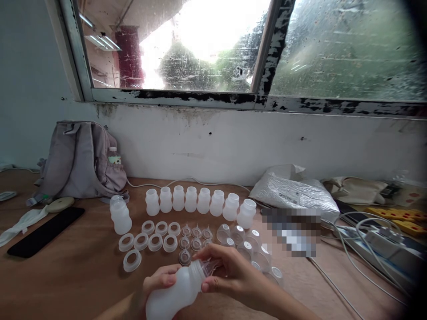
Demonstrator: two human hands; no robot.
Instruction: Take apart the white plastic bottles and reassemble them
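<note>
My left hand (pixel 158 281) is wrapped round the body of a white, frosted baby bottle (pixel 173 293), which is tilted with its top towards the right. At that top, a clear teat (pixel 209 266) sticks out of a screw ring (pixel 197 270). The fingers and thumb of my right hand (pixel 230 269) close around the ring and teat. Just beyond my hands lie several loose screw rings (pixel 132 260), clear teats (pixel 184 256) and clear dome caps (pixel 245 250); my right hand hides some of these. A row of open bottles (pixel 191 199) stands behind them.
One capped bottle (pixel 120 216) stands at the left. A black flat pad (pixel 46 232) and a grey backpack (pixel 75 160) are further left. Towards the right are a silver bag (pixel 293 191), a blurred-out patch (pixel 296 231), white cables and a power strip (pixel 373 255).
</note>
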